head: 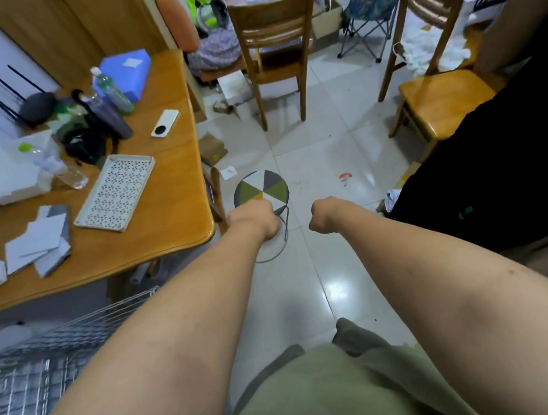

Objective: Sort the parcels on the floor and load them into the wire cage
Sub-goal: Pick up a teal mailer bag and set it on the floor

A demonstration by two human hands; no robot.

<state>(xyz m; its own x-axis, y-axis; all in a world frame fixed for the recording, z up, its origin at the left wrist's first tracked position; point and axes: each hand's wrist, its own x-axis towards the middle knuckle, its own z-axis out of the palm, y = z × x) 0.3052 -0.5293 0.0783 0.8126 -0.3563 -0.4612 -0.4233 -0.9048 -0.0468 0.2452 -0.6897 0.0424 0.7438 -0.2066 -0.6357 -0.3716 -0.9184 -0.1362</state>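
Both my arms stretch forward over the tiled floor. My left hand [253,219] is curled into a fist with nothing visible in it, and it overlaps the near edge of a small round stool [265,185]. My right hand [325,215] is also a fist, holding nothing, about a hand's width to the right. The wire cage [51,346] stands at the lower left, under my left arm. On the floor ahead lie a flat brown cardboard parcel [212,148], a small white packet [228,172] and a white box [234,85].
A wooden table [171,212] on the left carries flat grey and white parcels [39,238], a perforated tray [116,191], bottles and a phone. Two wooden chairs [274,48] [441,100] stand ahead. A person in black [486,170] stands at the right.
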